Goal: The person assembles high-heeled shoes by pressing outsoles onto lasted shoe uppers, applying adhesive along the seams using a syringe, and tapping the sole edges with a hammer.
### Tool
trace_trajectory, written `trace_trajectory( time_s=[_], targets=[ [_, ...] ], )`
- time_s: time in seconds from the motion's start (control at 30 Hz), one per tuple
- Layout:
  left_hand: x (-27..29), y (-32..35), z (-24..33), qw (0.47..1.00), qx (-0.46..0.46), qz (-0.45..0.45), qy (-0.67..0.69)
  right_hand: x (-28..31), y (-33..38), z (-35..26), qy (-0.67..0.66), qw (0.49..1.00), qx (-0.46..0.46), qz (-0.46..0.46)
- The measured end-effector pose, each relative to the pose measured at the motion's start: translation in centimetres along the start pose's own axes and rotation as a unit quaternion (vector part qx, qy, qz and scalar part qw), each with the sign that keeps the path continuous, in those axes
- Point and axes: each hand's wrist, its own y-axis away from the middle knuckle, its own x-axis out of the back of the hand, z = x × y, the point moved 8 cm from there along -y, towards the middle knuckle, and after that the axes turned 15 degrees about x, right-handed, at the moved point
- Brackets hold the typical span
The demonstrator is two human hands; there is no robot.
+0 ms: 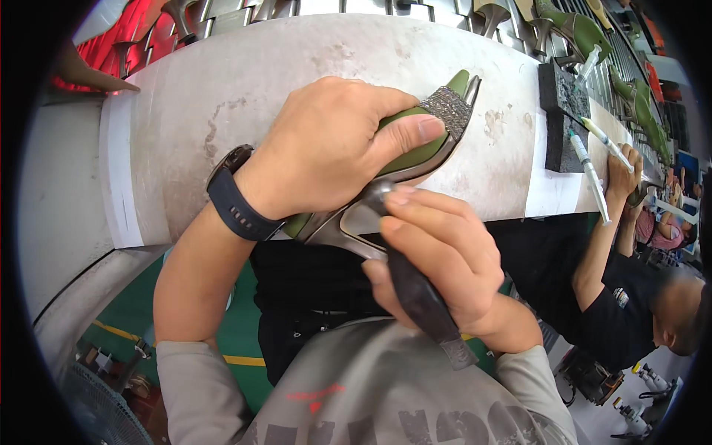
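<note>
A green high-heeled shoe with a glittery band and a metallic bronze heel lies on its side across the front of the worktable, toe pointing away to the right. My left hand is wrapped over its upper, thumb pressed near the band, and hides much of the shoe. In my right hand is a hammer with a dark handle. Its rounded metal head is at the sole near the arch, just above the heel; whether it touches cannot be seen.
The pale worktable is stained. At its right, a dark foam block stands beside several syringes, one syringe overhanging the edge. More green shoes line the rack behind. A co-worker's hand reaches in at the right. A fan stands lower left.
</note>
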Motion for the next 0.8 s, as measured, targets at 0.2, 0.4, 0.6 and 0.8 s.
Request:
trace_trajectory(
  time_s=[0.2, 0.4, 0.6, 0.8],
  targets=[
    [-0.2, 0.1, 0.1, 0.999, -0.006, -0.012, -0.048, -0.4, 0.2, -1.5, 0.108, 0.993, -0.004, -0.048],
    [-0.5, 0.2, 0.2, 0.995, -0.042, 0.027, -0.084, -1.2, -2.5, -1.9, 0.165, 0.978, 0.017, -0.127],
    [0.0, 0.1, 0.1, 0.998, -0.002, -0.014, -0.054, 1.4, 0.1, 0.4, 0.0, 0.996, -0.067, -0.062],
    [-0.6, -0.1, 2.8, 0.993, -0.012, -0.005, -0.121, 8.2, 3.5, 5.2, -0.127, 0.944, -0.256, 0.166]
  ],
)
